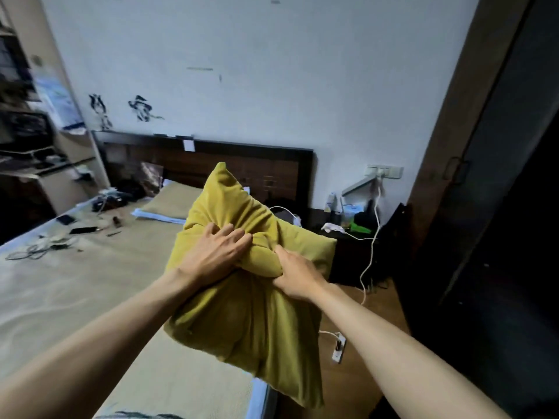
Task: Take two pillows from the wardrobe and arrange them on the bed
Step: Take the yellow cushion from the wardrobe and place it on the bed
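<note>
Head cam: both hands bunched into yellow pillows (242, 313), left hand (211, 255) fingers dug in, right hand (298, 276) pinching fabric. Looks like two held together, midair over bed (90, 297) edge, wardrobe (499, 207) at right. Carry step, I'd guess; next needs lowering toward headboard (211, 164).

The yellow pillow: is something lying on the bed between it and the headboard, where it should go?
Nothing visible blocks it. Both hands, left hand and right hand, hold the yellow pillow above the bed. A flat pillow lies by the headboard; phones and cables lie further left.
</note>
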`<action>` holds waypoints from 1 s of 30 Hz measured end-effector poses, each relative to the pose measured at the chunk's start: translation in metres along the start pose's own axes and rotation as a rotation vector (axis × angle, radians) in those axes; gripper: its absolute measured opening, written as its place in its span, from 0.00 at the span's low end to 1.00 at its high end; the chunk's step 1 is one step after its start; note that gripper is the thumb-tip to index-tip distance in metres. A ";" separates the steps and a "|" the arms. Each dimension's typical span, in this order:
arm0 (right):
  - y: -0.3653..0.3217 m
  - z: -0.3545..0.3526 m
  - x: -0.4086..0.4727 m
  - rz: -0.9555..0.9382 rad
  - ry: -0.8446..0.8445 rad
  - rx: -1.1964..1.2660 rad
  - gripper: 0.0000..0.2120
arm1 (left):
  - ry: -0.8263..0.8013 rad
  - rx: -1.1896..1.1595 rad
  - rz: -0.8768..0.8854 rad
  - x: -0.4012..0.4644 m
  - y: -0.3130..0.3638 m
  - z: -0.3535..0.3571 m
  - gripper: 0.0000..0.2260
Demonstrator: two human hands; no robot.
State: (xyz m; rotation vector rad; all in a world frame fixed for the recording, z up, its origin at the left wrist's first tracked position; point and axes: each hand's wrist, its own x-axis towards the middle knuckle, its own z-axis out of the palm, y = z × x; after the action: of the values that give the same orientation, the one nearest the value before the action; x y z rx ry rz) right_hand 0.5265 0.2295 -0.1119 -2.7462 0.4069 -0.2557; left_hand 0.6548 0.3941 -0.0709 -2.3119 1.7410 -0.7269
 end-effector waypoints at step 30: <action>0.130 0.014 0.547 -0.202 -0.567 0.070 0.38 | -0.152 0.103 -0.218 0.245 -0.249 0.264 0.13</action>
State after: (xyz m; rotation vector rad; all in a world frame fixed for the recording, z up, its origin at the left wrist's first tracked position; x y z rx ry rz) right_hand 1.0132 -0.0519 -0.1047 -2.6344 -0.0317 0.4455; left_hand 1.0429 0.1993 -0.1307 -2.4396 1.3714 -0.6381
